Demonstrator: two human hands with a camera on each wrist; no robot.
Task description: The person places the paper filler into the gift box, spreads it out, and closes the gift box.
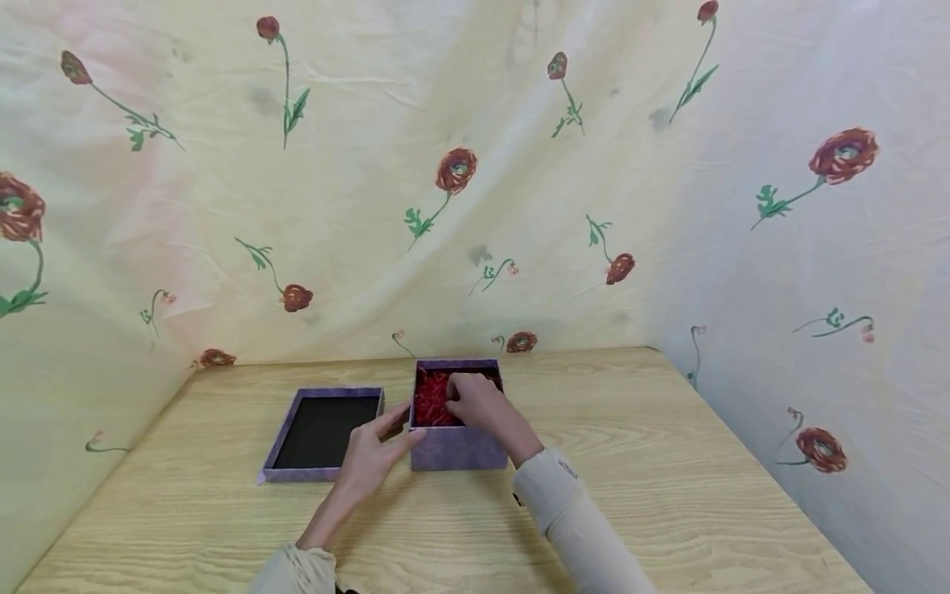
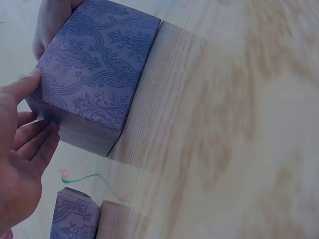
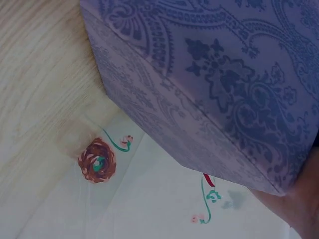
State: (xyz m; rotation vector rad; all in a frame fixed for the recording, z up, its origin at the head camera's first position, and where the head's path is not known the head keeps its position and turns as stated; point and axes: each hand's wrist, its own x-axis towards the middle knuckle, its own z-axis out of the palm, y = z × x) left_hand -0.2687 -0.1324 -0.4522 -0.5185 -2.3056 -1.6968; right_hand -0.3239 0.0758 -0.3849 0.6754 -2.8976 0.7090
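A purple patterned box (image 1: 458, 450) stands uncovered on the table, with red shredded paper (image 1: 433, 398) inside it. My left hand (image 1: 369, 456) steadies the box at its front left corner. In the left wrist view the thumb (image 2: 31, 83) lies on the front face and the fingers (image 2: 44, 144) on the left side. My right hand (image 1: 478, 402) reaches down into the box from the right, its fingers bent among the red shreds. Their tips are hidden, so what they hold does not show. Left of the box lies its lid (image 1: 325, 433), black inside face up.
The box and lid sit on a wood-grain table (image 1: 631, 495). A pale cloth (image 1: 356, 181) printed with red flowers hangs behind the table and along both sides. In the right wrist view a red strip (image 3: 208, 179) sticks out past the box's edge.
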